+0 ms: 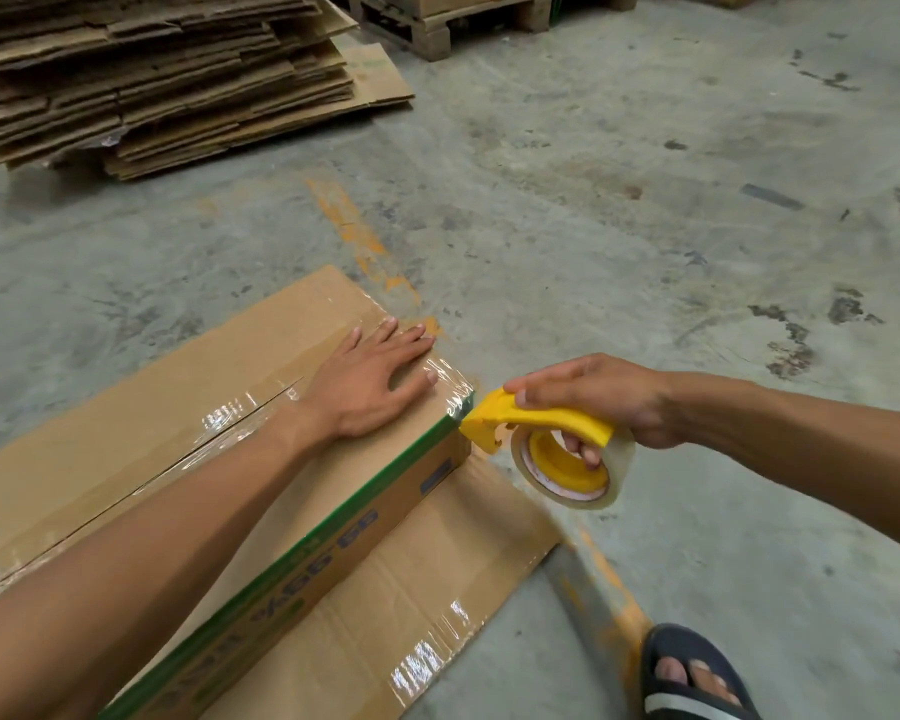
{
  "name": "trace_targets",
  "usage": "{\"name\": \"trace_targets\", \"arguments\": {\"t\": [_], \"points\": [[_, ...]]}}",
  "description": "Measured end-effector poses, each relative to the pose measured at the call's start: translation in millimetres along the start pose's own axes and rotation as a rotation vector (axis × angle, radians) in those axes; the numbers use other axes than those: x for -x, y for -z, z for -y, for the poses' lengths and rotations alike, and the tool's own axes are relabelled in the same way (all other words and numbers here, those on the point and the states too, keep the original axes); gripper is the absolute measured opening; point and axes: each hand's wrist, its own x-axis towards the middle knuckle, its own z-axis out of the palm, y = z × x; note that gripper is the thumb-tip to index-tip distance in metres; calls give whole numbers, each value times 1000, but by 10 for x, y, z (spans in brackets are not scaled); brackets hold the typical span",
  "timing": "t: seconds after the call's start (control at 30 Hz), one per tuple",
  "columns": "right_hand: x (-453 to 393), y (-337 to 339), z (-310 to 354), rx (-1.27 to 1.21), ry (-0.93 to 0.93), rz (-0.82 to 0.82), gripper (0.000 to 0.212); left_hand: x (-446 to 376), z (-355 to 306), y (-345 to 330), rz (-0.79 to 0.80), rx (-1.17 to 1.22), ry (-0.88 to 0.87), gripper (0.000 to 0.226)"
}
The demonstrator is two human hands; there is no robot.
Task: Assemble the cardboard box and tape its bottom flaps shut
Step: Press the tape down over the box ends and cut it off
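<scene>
A brown cardboard box (141, 423) with a green edge stripe and blue print stands on the floor, bottom flaps up and folded shut. Clear tape (230, 415) runs along the centre seam and over the right end. My left hand (370, 379) presses flat on the flaps near that right corner, fingers straight. My right hand (598, 397) grips a yellow tape dispenser (541, 433) with a roll of clear tape (567, 478), its cutter end touching the box's upper right corner.
A flat cardboard sheet (417, 579) with tape strips lies under the box at the front. A stack of flattened cartons (162, 75) sits at the back left, a wooden pallet (453, 18) behind. My sandalled foot (692, 672) stands at the lower right on the concrete floor.
</scene>
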Motion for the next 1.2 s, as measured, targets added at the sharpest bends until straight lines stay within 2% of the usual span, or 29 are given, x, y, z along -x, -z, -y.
{"name": "trace_targets", "arguments": {"t": [0.1,0.17,0.23,0.3,0.4,0.53,0.73,0.9,1.03,1.1,1.2], "points": [[-140,176,93,10,-146,35,41,25,-100,-27,-48,-13,53,74],[-235,258,179,57,-229,34,31,17,-137,-10,-43,-28,65,76],[-319,280,45,320,-315,91,18,9,-174,18,-29,-31,91,81],[-330,270,-274,563,-432,180,25,3,-197,25,-11,-23,108,86],[-312,395,-573,538,-580,193,41,-1,-234,-4,-11,-30,143,93],[-417,689,-438,453,-509,100,40,-53,-434,-43,42,-84,159,89],[-555,694,-307,435,-521,61,40,-127,-738,-176,81,-271,34,54],[-668,561,-196,472,-474,87,66,-80,-776,-240,67,-340,41,59],[-651,470,104,425,-366,-33,43,78,-753,-279,15,-347,-23,68],[-640,419,273,414,-246,-149,39,196,-707,-271,7,-357,-70,74],[-679,315,518,397,-5,-313,33,433,-568,-228,28,-315,-80,70]]}}
